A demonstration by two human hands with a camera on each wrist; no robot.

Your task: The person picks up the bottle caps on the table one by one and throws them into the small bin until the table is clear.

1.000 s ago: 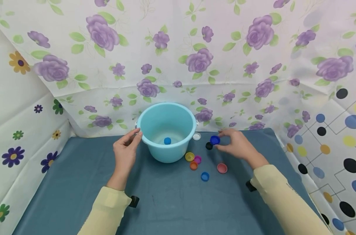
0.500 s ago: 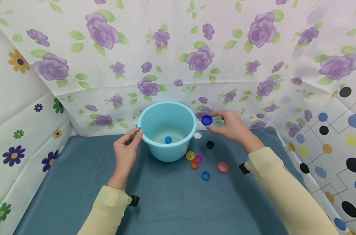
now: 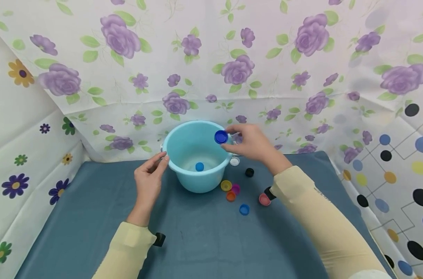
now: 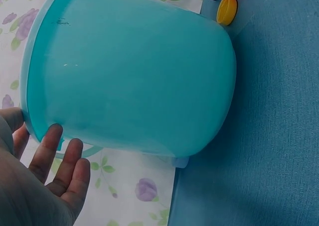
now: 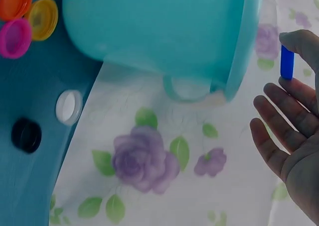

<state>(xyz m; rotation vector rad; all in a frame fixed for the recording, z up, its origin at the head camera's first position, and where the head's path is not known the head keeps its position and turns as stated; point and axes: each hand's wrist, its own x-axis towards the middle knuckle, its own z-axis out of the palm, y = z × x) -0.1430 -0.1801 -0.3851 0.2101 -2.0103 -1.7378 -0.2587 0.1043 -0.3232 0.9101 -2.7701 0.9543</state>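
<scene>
A light blue plastic bucket (image 3: 199, 182) stands upright against the back cloth. My left hand (image 3: 148, 184) pinches its left rim between thumb and forefinger; the other fingers are spread beside the wall in the left wrist view. Thumb and forefinger of my right hand (image 3: 251, 142) hold a dark blue bottle cap (image 3: 220, 136) by its edges, above the right side of the bucket's opening. In the right wrist view that cap appears edge-on, and the remaining fingers extend free. One lighter blue cap (image 3: 199, 166) lies on the bucket's bottom.
Right of the bucket, loose caps lie on the blue-grey tablecloth (image 3: 197, 240): yellow (image 3: 226, 185), magenta (image 3: 236, 188), orange (image 3: 231, 196), blue (image 3: 244, 209), pink (image 3: 265, 199), black (image 3: 249, 172) and white (image 3: 234, 161). A flowered cloth (image 3: 211, 77) hangs behind.
My right hand has lifted the dark blue cap from beside the black cap and carried it left over the bucket. My left hand and the bucket have stayed in place.
</scene>
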